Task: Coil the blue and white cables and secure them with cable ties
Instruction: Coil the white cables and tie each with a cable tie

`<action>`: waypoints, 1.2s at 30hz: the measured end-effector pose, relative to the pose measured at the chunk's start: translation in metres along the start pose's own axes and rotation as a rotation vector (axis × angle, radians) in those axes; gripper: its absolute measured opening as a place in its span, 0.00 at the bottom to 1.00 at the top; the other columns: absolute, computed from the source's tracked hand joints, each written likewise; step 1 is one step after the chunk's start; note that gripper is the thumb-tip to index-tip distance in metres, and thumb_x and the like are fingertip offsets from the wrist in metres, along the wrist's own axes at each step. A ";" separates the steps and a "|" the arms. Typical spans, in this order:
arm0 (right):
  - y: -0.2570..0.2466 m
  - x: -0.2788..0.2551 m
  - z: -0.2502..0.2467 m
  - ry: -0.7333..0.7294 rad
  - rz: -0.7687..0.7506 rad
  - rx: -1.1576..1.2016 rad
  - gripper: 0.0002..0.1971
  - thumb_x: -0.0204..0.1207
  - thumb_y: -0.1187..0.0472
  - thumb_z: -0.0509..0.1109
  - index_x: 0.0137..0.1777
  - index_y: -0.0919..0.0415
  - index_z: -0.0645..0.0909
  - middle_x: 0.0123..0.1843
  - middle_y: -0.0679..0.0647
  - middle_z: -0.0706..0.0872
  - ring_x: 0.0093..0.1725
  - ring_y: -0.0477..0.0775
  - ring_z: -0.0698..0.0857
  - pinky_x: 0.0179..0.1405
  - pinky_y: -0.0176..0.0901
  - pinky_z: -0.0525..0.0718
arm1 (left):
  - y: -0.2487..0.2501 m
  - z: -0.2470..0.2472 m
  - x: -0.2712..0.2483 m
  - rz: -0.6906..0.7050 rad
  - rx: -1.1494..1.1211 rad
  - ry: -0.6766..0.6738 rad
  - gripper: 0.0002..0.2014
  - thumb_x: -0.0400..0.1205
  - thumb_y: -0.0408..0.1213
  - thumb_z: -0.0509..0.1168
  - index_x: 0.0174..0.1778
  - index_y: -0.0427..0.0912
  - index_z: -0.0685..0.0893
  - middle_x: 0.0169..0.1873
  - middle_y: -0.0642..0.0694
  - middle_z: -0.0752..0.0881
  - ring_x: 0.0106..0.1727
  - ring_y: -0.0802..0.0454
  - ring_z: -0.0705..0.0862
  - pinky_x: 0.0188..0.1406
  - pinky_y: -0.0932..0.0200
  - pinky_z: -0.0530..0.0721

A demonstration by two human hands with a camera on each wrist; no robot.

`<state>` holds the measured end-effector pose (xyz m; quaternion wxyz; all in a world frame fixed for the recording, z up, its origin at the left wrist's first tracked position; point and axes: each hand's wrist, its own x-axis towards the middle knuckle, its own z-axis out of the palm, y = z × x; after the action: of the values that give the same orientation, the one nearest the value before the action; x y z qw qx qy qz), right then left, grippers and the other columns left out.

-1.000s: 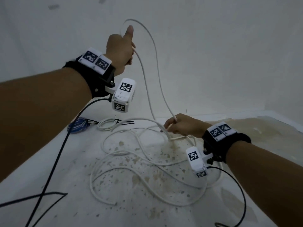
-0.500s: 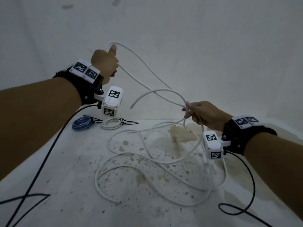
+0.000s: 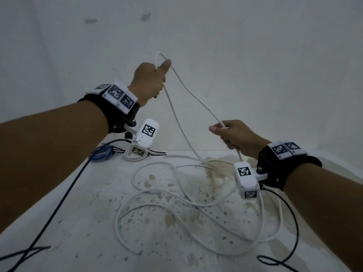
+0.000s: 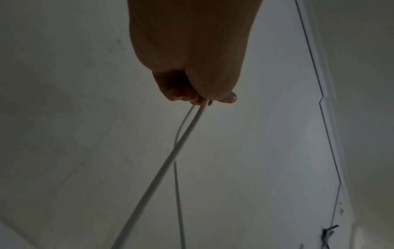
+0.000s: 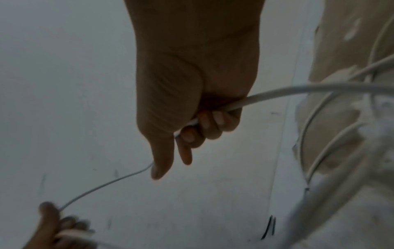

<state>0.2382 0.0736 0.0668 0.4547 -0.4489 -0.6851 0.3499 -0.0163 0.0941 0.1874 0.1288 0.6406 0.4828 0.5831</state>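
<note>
Left hand (image 3: 151, 81) and right hand (image 3: 233, 137) both grasp the white cable (image 3: 193, 97), now drawn taut between them, the earlier slack loop gone, readying another coil turn.

Left hand (image 5: 61, 225) blurred, cut off.

a plain white wall (image 3: 235, 36), dimly and evenly lit and bearing two small grey marks high above the hands, meets below them a white surface (image 3: 82, 222) speckled and stained tan, darkest beneath the right one.
</note>
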 end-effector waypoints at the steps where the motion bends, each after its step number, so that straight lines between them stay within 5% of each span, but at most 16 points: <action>1: -0.010 0.000 0.007 -0.095 -0.012 0.031 0.13 0.77 0.53 0.75 0.49 0.64 0.86 0.25 0.50 0.65 0.24 0.49 0.61 0.22 0.39 0.58 | 0.003 0.005 -0.002 0.010 -0.007 -0.001 0.28 0.82 0.61 0.63 0.26 0.41 0.76 0.22 0.44 0.77 0.19 0.50 0.74 0.19 0.62 0.74; 5: -0.029 0.003 0.037 -0.362 0.020 -0.271 0.18 0.78 0.47 0.74 0.45 0.64 0.89 0.23 0.49 0.65 0.21 0.48 0.61 0.21 0.38 0.58 | 0.017 0.021 -0.013 0.027 -0.073 0.006 0.28 0.82 0.60 0.62 0.26 0.41 0.77 0.20 0.46 0.77 0.16 0.53 0.74 0.19 0.62 0.75; 8: -0.025 0.009 0.046 -0.229 0.030 -0.299 0.22 0.83 0.47 0.67 0.38 0.66 0.85 0.24 0.50 0.69 0.21 0.48 0.65 0.20 0.38 0.61 | 0.025 0.027 -0.026 -0.039 -0.145 -0.073 0.25 0.84 0.59 0.60 0.32 0.40 0.79 0.25 0.46 0.80 0.18 0.55 0.75 0.22 0.62 0.78; 11: -0.018 0.015 0.040 0.009 0.063 -0.077 0.22 0.85 0.47 0.64 0.36 0.65 0.79 0.24 0.53 0.67 0.21 0.49 0.63 0.19 0.37 0.59 | 0.009 0.044 -0.056 -0.066 0.128 -0.409 0.21 0.85 0.56 0.61 0.42 0.40 0.83 0.37 0.44 0.85 0.24 0.54 0.78 0.22 0.63 0.78; 14: -0.023 0.015 0.033 0.073 0.073 0.177 0.21 0.86 0.49 0.63 0.36 0.64 0.76 0.21 0.51 0.65 0.19 0.48 0.61 0.16 0.35 0.58 | -0.021 0.073 -0.099 -0.096 0.381 -0.852 0.17 0.84 0.50 0.65 0.52 0.37 0.85 0.38 0.44 0.86 0.30 0.51 0.80 0.24 0.62 0.80; 16: -0.029 0.012 0.028 0.085 0.092 0.341 0.20 0.86 0.49 0.63 0.37 0.63 0.74 0.19 0.48 0.64 0.18 0.47 0.61 0.15 0.36 0.57 | -0.034 0.097 -0.120 -0.098 0.364 -0.953 0.12 0.84 0.44 0.64 0.47 0.38 0.85 0.36 0.43 0.85 0.31 0.48 0.80 0.27 0.60 0.81; 19: -0.027 0.009 0.010 0.110 0.138 0.448 0.20 0.86 0.48 0.63 0.37 0.62 0.73 0.20 0.48 0.63 0.19 0.46 0.60 0.15 0.36 0.57 | -0.045 0.121 -0.132 -0.047 0.390 -0.908 0.16 0.86 0.38 0.58 0.33 0.42 0.81 0.30 0.45 0.84 0.25 0.50 0.80 0.24 0.63 0.79; 22: -0.013 0.005 -0.012 0.166 0.200 0.404 0.20 0.87 0.48 0.61 0.36 0.61 0.73 0.20 0.47 0.63 0.18 0.46 0.59 0.15 0.36 0.56 | -0.062 0.128 -0.121 -0.050 0.491 -0.792 0.15 0.86 0.37 0.58 0.43 0.34 0.87 0.31 0.44 0.88 0.27 0.48 0.86 0.28 0.58 0.87; 28: -0.001 -0.001 -0.030 0.260 0.247 0.404 0.20 0.87 0.48 0.60 0.37 0.61 0.74 0.22 0.48 0.64 0.19 0.46 0.59 0.17 0.36 0.55 | -0.114 0.125 -0.099 -0.081 0.833 -0.635 0.12 0.81 0.42 0.61 0.35 0.39 0.76 0.36 0.43 0.81 0.39 0.42 0.81 0.37 0.57 0.76; 36: -0.001 0.005 -0.041 0.430 0.216 0.323 0.20 0.87 0.48 0.60 0.38 0.61 0.75 0.24 0.50 0.66 0.17 0.47 0.61 0.17 0.38 0.57 | -0.145 0.115 -0.084 -0.215 0.851 -0.570 0.16 0.83 0.40 0.60 0.28 0.40 0.72 0.33 0.42 0.80 0.38 0.42 0.80 0.35 0.59 0.73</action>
<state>0.2753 0.0813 0.0830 0.6153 -0.5050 -0.4563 0.3976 0.0283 0.1485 -0.0035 0.0428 0.7162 0.6859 0.1215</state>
